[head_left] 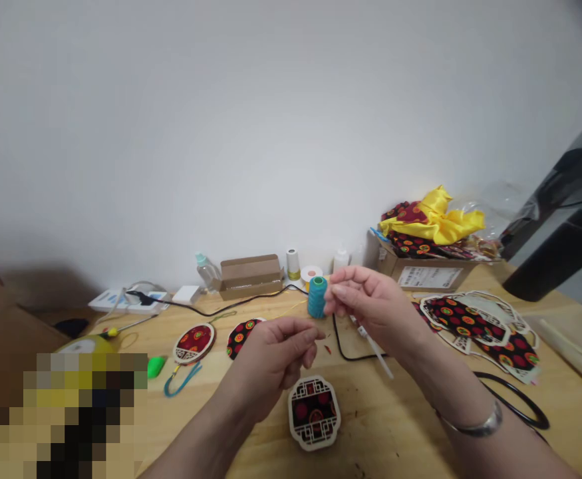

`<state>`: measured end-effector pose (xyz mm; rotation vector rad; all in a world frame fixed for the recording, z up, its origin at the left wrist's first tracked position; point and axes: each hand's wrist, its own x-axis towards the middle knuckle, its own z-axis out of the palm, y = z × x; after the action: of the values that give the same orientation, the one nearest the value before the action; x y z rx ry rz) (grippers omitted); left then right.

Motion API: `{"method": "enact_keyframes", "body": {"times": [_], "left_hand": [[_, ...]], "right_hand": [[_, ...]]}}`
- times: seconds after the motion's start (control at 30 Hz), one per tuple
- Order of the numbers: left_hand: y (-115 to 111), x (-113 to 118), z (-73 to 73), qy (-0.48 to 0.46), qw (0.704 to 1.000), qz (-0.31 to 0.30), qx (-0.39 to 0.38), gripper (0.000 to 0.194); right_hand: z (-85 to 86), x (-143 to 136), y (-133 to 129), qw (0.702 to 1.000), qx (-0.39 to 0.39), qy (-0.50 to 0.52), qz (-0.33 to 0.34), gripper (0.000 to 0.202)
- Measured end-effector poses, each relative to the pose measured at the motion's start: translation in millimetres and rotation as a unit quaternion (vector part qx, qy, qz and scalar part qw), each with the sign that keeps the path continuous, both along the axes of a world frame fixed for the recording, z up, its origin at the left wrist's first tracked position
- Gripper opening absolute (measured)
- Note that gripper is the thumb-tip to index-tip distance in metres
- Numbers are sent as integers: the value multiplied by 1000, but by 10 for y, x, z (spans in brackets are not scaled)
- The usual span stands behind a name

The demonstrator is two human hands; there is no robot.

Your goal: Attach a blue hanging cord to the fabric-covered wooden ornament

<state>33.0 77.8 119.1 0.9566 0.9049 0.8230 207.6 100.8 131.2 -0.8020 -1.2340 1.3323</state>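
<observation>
Above the table [380, 439], both forearms angled inward, with the right hand [370, 303] raised higher than the left hand [271, 352]; each formed a narrow thumb-and-finger pinch (whether either held a strand could not be told). The framed ornament [315, 414] lay flat below them, and the blue spool [316, 301] stood upright beside the right fingertips. The step appeared to be fine two-handed fingertip work, so the next move called for steady, aligned pinches.

Spool [316, 299]: just left of my right hand [368, 299], perhaps behind it
Framed piece [314, 412]: on table [380, 432], right of my left hand [277, 352]
Carton [395, 269]: right, beyond my right hand
</observation>
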Motion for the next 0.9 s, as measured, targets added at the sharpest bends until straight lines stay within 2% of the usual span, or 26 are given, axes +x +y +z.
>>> {"method": "enact_keyframes", "body": {"times": [0.1, 0.17, 0.23, 0.4, 0.6, 0.67, 0.73, 0.77, 0.8, 0.83, 0.87, 0.9], "left_hand": [[-127, -69, -121, 2, 999, 50, -9, 17], [-194, -92, -204, 9, 997, 81, -8, 17], [-246, -91, -272, 18, 995, 99, -2, 16], [-348, -38, -376, 52, 990, 123, 44, 17], [-460, -38, -442, 154, 974, 110, 127, 13], [-471, -61, -441, 176, 968, 113, 135, 17], [-468, -87, -429, 208, 959, 116, 151, 24], [-464, -98, -423, 226, 953, 113, 165, 26], [-459, -106, -417, 242, 948, 109, 178, 26], [-455, -112, -415, 256, 942, 106, 188, 25], [-451, -114, -415, 267, 938, 104, 194, 24], [-446, -114, -418, 273, 936, 103, 196, 24]], "right_hand": [[-230, -1, -152, 996, -46, -69, -42, 27], [-374, -24, -279, 988, -71, -136, -34, 29], [-482, -77, -411, 983, -82, -162, -9, 32], [-595, -267, -646, 985, -114, -113, 65, 25], [-725, -358, -679, 985, -125, -89, 73, 24], [-745, -334, -653, 986, -107, -125, -2, 33], [-708, -276, -651, 972, -47, -182, -141, 38], [-668, -234, -673, 957, -7, -208, -201, 35], [-621, -184, -716, 947, 28, -228, -226, 27], [-573, -131, -778, 948, 57, -240, -201, 20], [-535, -78, -857, 956, 81, -245, -137, 17], [-516, -30, -942, 964, 98, -243, -45, 18]]}}
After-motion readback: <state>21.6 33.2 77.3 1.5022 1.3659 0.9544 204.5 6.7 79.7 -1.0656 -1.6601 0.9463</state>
